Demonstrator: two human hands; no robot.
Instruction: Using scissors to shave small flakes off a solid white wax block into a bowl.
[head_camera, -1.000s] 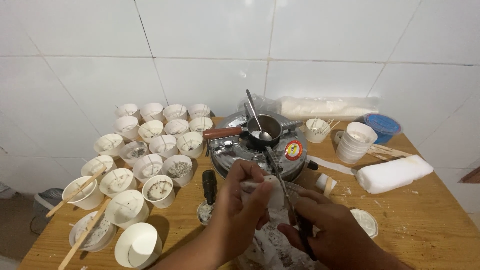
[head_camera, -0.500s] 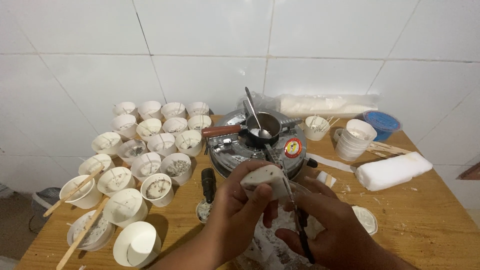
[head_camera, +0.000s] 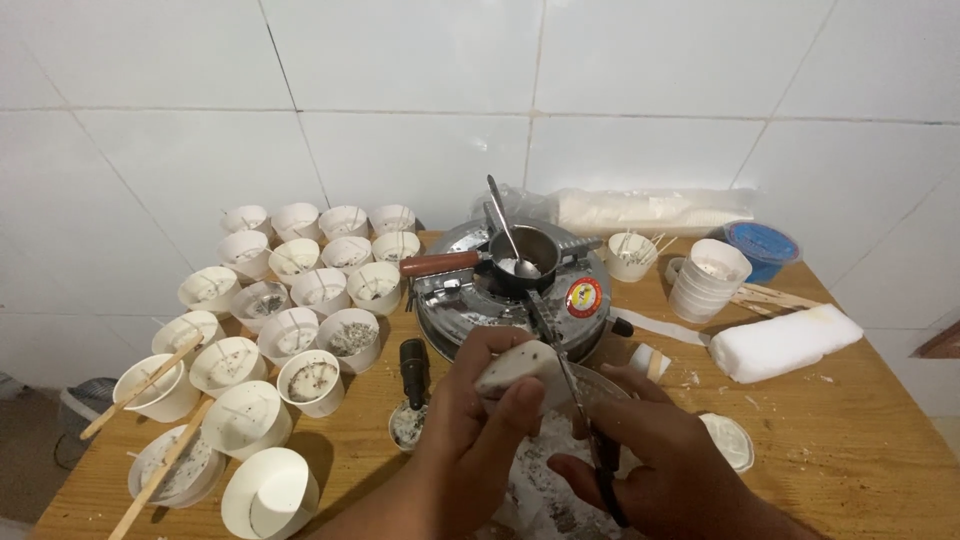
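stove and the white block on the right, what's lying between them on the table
In the head view, a white strip lies on the table between the stove and the white block; the stacked cups stand just behind it.

A wooden table (head_camera: 860, 440) against a white tiled wall carries a cluster of white paper cups (head_camera: 290, 330) at the left, a round metal stove (head_camera: 520, 295) in the middle, a stack of cups (head_camera: 708, 280), a blue lid (head_camera: 762, 245) and a white wax block (head_camera: 785, 342) at the right.

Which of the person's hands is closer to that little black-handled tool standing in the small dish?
Left. The left hand, holding a white block, is just right of the black-handled tool; the right hand is farther right.
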